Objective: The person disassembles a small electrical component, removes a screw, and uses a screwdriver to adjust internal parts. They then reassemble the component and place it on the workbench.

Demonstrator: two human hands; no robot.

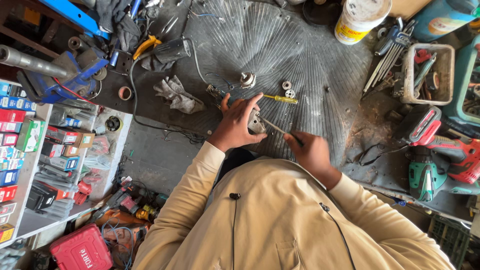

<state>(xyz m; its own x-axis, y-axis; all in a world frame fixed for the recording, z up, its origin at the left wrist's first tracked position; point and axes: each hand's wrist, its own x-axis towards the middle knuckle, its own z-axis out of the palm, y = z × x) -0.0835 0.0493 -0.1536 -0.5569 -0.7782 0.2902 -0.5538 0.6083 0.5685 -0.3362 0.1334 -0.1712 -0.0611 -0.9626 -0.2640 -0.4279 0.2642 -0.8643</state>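
Note:
My left hand point(236, 124) grips a small grey metal part point(256, 122) against the dark workbench point(300, 55). My right hand point(308, 149) is closed on the dark handle of a screwdriver whose thin metal shaft point(272, 126) runs up and left, its tip at the grey part. Just beyond the hands lie a yellow-handled screwdriver point(280, 99), a small round metal fitting point(247, 79) and two small white round pieces point(287, 89). Both beige sleeves reach in from the bottom of the view.
A blue bench vise point(60, 75) stands at the left. A grey rag point(177, 95) and a black cable lie near it. A white tub point(360, 17) is at the back, a tool tray point(427, 75) and red and green power drills point(440, 155) at the right. Shelves of boxes are lower left.

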